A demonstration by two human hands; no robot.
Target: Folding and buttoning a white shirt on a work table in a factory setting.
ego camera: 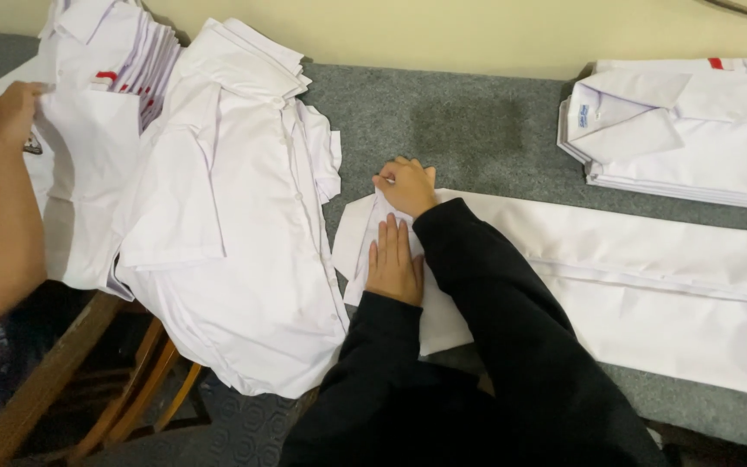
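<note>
White cotton cloth, a long flat shirt piece (650, 285), lay on the grey felt surface (460, 121). The left hand (393, 262) pressed flat, open-palmed, on its pointed collar end; just beyond, the right hand (408, 185) pinched the fabric edge in a narrow grip. Folding seemed mid-step; next called for a firm crease. Farther left, another person's hand (12, 111) touched the heaped white shirts (218, 216).

— What's on the left of the grey counter (460, 121)?
— A heap of white shirts (218, 216), spilling over the edge.
— And far right?
— A neat stack of folded white shirts (693, 130). A wooden chair (140, 389) stands below the heap.
</note>
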